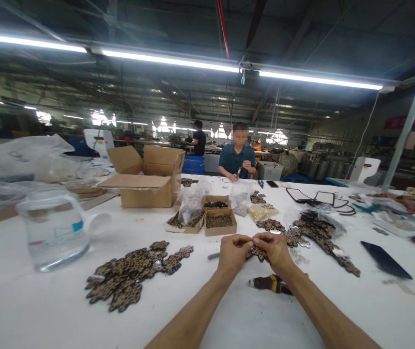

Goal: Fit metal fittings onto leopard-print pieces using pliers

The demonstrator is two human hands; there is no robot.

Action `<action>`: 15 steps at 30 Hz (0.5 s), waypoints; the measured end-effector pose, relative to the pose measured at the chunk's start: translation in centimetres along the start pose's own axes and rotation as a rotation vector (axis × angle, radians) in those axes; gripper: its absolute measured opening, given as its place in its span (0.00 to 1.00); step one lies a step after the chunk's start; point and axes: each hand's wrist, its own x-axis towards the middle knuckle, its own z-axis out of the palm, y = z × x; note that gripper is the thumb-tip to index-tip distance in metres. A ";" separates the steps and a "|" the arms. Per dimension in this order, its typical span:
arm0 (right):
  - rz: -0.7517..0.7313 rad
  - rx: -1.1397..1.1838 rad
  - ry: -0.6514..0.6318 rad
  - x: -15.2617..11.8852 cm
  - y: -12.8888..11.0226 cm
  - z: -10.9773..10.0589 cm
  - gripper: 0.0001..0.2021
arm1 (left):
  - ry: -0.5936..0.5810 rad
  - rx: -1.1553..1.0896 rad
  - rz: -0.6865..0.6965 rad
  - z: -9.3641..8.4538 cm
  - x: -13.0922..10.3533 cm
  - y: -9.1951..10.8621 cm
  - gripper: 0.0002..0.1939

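Observation:
My left hand [234, 252] and my right hand [273, 249] meet over the white table [178, 310], fingertips pinched together. Between them hangs a small leopard-print piece [260, 253], which my right hand grips. My left fingers are closed at its left edge; whether they hold a smaller part is hidden. Under my right forearm lies a black and yellow tool [270, 283]. A grey, flat-ended object [213, 255] shows just left of my left hand. Beyond my hands sits a small box of brass-coloured bits [220, 222].
Leopard-print pieces lie piled at left [120, 278] and right [318, 232]. A water jug [56, 232] stands at far left, near an open carton [149, 194]. A dark flat object [385, 259] lies at right. Across the table sits a person [237, 157].

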 end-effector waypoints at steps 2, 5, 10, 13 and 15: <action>0.010 0.019 -0.008 -0.1 0.0 0.2 0.18 | -0.001 -0.018 -0.013 0.1 0.0 -0.3 0.10; 0.054 0.074 -0.003 -0.1 -0.1 0.3 0.18 | -0.019 -0.035 -0.016 0.1 0.0 -0.6 0.12; 0.122 0.129 -0.023 -0.1 -0.2 0.0 0.18 | -0.031 -0.052 0.000 0.2 0.0 -0.4 0.11; 0.097 0.121 -0.045 -0.1 -0.2 -0.1 0.16 | -0.038 -0.041 0.012 0.3 -0.1 -0.2 0.09; 0.067 0.098 -0.042 -0.1 -0.2 -0.1 0.16 | -0.046 -0.038 0.014 0.3 0.0 -0.1 0.08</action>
